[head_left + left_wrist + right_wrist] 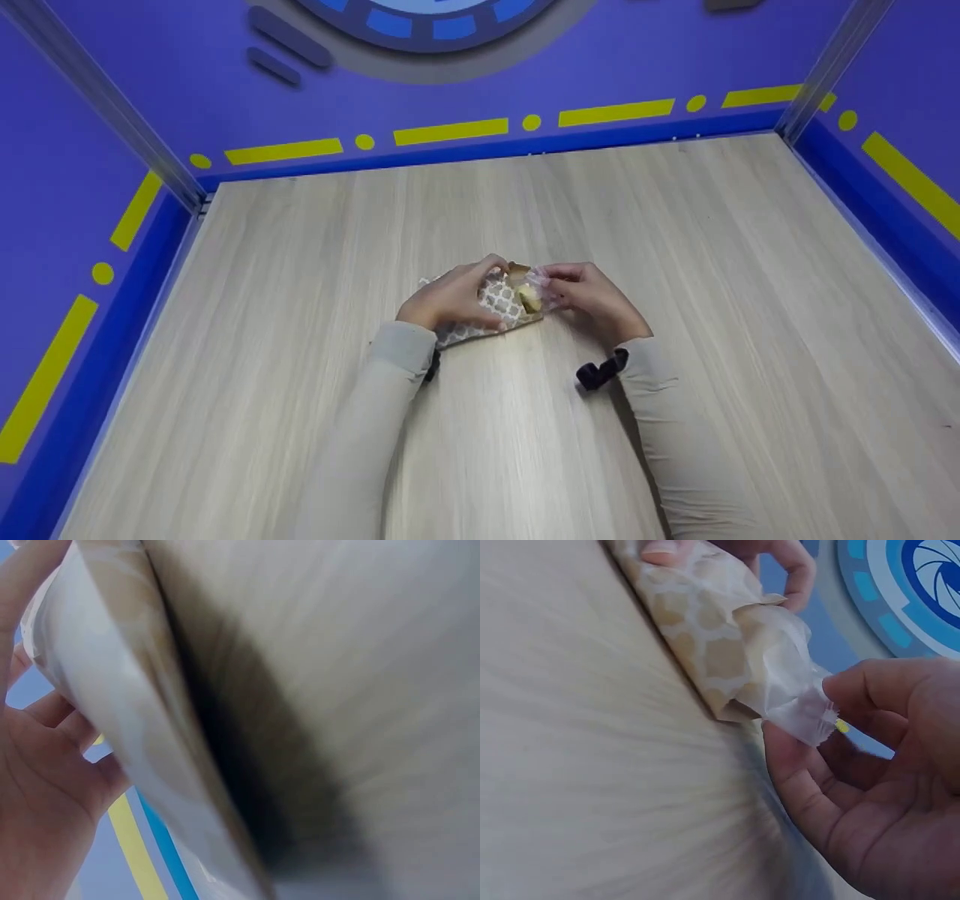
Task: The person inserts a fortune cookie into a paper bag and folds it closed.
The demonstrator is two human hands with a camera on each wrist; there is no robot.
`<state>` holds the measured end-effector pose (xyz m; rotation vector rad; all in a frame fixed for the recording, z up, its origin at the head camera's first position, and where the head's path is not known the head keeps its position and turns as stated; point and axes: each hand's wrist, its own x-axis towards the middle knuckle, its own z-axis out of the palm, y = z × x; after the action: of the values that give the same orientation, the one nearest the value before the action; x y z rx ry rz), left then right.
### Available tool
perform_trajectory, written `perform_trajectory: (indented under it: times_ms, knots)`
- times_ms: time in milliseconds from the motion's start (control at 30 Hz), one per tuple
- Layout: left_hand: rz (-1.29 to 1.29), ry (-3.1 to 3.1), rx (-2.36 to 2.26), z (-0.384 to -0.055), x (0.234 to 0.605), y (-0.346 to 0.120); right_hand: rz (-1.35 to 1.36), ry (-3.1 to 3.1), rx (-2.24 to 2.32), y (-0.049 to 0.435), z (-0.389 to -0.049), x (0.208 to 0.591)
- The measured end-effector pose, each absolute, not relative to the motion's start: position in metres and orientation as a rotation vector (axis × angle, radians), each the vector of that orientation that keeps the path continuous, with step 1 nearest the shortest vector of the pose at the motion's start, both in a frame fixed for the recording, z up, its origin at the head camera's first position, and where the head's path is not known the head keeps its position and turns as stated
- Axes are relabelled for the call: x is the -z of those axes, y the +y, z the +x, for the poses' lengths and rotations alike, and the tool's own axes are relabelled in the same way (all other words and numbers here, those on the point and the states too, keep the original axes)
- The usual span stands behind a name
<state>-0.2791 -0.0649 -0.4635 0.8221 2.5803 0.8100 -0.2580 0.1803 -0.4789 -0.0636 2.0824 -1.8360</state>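
A tan paper bag (500, 297) with a white lattice pattern lies low over the table, its mouth toward the right. My left hand (454, 297) grips it, thumb on the near side and fingers over the far side. From the mouth sticks a clear plastic packet (784, 664) with something pale yellowish inside; what it is cannot be told. Between thumb and forefinger, my right hand (885, 765) pinches the packet's serrated end. The packet's other end is hidden inside the bag. In the left wrist view the paper bag (112, 682) fills much of the left half, blurred.
Under both hands spreads a light wood-grain table (300, 262). Purple-blue panels (450, 97) with yellow markings stand along its back and sides. A black wrist camera (598, 373) sits at the right cuff, close above the tabletop.
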Motion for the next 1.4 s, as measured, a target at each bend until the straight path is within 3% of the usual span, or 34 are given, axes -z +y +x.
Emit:
perform_trajectory:
  times_ms: [500, 800, 1400]
  knots:
    - [0.840, 2.574, -0.825, -0.279, 0.462, -0.065, 0.080, 2.314, 1.847, 0.177, -0.258, 0.473]
    - [0.831, 2.588, -0.822, -0.277, 0.462, -0.065, -0.125, 2.250, 1.729, 0.187, -0.256, 0.468]
    - [0.834, 2.642, -0.756, -0.275, 0.463, -0.062, -0.086, 2.280, 1.785, 0.161, -0.254, 0.476]
